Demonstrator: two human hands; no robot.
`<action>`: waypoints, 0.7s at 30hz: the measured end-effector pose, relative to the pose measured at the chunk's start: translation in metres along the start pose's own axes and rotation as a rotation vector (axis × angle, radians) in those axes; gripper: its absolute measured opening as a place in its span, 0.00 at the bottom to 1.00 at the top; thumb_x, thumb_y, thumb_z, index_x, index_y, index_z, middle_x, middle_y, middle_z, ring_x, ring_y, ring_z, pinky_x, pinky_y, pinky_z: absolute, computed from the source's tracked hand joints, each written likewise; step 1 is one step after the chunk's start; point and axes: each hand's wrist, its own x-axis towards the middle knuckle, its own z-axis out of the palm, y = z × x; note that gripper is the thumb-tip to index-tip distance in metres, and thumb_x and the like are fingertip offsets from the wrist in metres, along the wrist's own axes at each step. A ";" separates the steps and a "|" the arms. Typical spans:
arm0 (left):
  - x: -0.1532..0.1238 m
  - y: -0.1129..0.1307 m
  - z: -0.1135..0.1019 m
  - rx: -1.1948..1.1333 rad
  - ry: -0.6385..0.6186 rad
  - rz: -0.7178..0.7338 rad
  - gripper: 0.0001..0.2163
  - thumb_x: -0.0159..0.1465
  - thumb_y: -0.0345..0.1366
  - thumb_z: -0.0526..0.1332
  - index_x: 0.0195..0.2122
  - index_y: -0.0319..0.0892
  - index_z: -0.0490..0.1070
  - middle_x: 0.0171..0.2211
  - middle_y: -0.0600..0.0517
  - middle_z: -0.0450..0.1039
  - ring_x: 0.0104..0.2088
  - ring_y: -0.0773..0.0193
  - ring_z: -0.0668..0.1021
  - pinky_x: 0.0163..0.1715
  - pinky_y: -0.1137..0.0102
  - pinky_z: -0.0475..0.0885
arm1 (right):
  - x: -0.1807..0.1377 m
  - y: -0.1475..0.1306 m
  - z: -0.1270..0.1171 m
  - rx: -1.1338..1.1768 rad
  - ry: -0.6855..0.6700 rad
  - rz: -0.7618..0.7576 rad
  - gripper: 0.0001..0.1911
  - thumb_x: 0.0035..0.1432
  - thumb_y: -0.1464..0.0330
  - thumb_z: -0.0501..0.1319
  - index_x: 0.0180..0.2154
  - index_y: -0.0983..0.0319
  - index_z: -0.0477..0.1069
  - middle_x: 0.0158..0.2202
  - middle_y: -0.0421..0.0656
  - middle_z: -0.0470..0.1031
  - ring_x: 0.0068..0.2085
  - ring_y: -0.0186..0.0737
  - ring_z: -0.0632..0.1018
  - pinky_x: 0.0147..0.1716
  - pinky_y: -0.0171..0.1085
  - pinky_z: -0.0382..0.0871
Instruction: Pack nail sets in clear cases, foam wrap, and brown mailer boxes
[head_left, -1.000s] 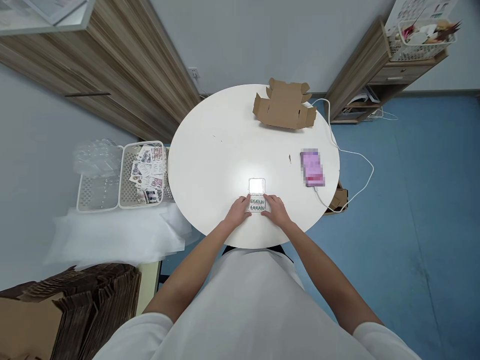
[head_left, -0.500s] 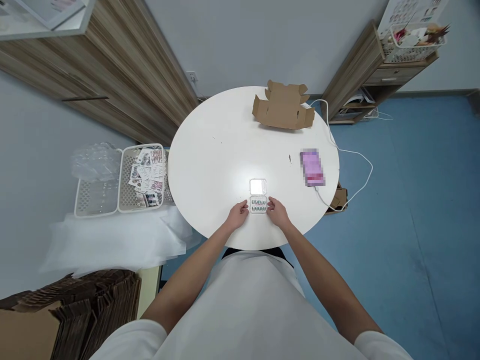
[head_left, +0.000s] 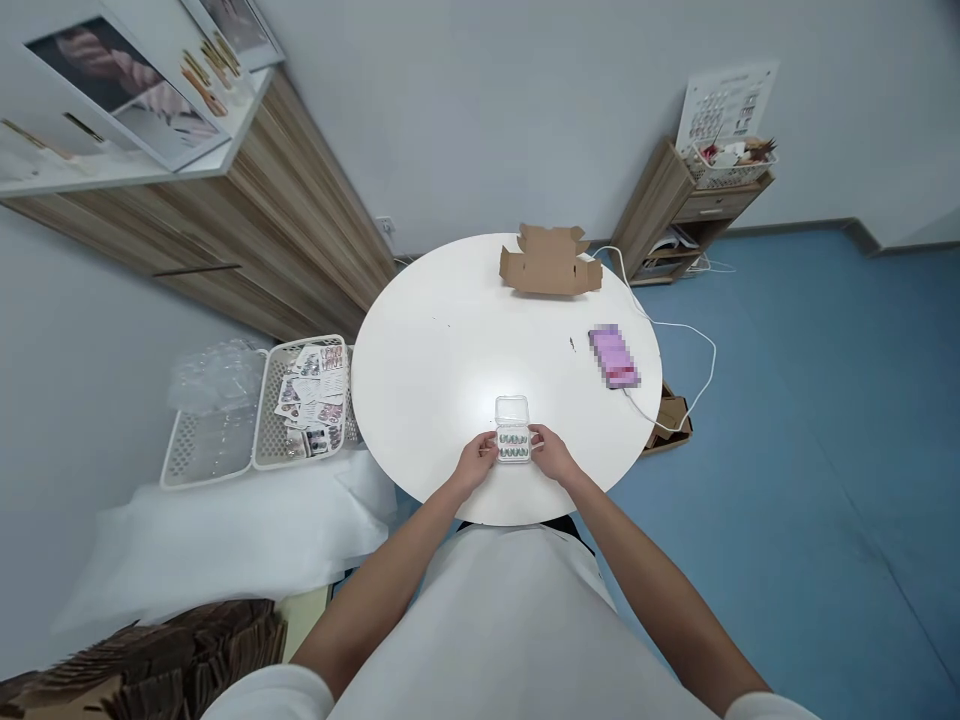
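A small clear plastic case [head_left: 513, 446] with its lid [head_left: 512, 410] open stands near the front edge of the round white table [head_left: 420, 370]. Two rows of small greenish, nail-shaped pieces, which look like press-on nails, fill its lower half. My left hand [head_left: 478, 459] grips the left side of the case with curled fingers. On the opposite side, my right hand [head_left: 552, 453] has its thumb and fingers at the right edge. The lid points away from me and seems tilted up.
At the table's back lies an unfolded brown cardboard box [head_left: 551, 262]. A pixelated purple device [head_left: 613, 356] with a white cable [head_left: 709, 370] is on the right. Left of the table, a white basket [head_left: 262, 440] holds printed cards, beside another with clear plastic packaging [head_left: 217, 378].
My view has tilted upward, so the table sits lower in the picture. Both hands have closed in on the sides of the case, and its lid looks more raised.
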 end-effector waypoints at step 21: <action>-0.044 0.033 -0.049 -0.414 -0.231 0.027 0.17 0.50 0.37 0.64 0.41 0.40 0.66 0.34 0.47 0.73 0.33 0.65 0.76 0.35 0.68 0.71 | -0.024 -0.068 -0.017 0.548 -0.152 0.031 0.14 0.51 0.59 0.55 0.35 0.61 0.70 0.39 0.46 0.73 0.30 0.33 0.74 0.26 0.32 0.68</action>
